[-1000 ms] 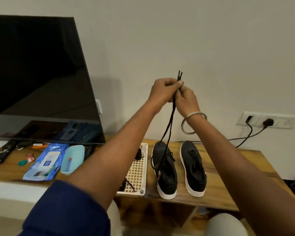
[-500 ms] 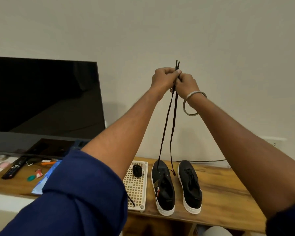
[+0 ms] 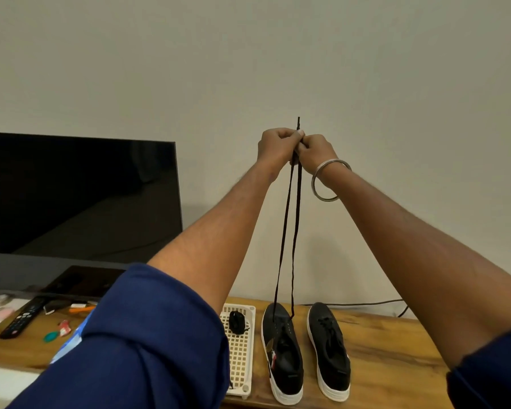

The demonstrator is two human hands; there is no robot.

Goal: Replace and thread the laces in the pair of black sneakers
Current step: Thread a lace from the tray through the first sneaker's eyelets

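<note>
We see a wooden bench against the wall. On it two black sneakers with white soles stand side by side, toes toward the wall, the left one partly unlaced, the right one laced. Just left of them lies a cream perforated tray holding a black bundle. Farther left we find a television, a remote control, an orange pen and small bits we cannot identify.
</note>
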